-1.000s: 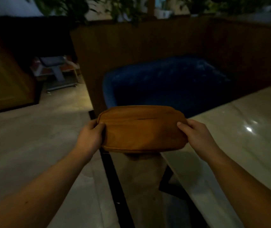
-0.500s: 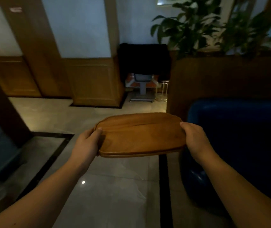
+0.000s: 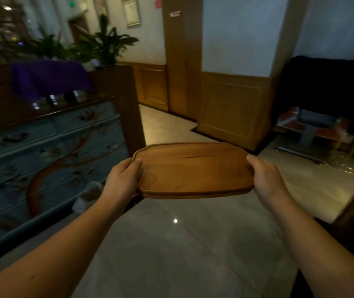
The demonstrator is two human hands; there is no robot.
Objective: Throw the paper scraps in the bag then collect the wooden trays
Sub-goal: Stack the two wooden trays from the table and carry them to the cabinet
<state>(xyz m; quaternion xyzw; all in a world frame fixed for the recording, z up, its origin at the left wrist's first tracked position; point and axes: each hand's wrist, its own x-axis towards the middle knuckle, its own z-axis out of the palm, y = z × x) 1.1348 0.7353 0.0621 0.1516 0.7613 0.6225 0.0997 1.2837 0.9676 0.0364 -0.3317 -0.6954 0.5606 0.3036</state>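
Observation:
A stack of flat wooden trays, brown with rounded corners, is held level in front of me above the tiled floor. My left hand grips the stack's left end, thumb on top. My right hand grips the right end the same way. A second edge shows under the top tray along its front. No paper scraps or bag are in view.
A blue painted chest of drawers stands close on the left, with a purple cloth and plants behind it. A wooden pillar rises ahead. Metal stools and a dark chair sit at the right. Tiled floor stretches ahead.
The view has swung left, away from the marble table and blue armchair, toward the chest of drawers and the corridor. Both hands keep the same hold on the trays.

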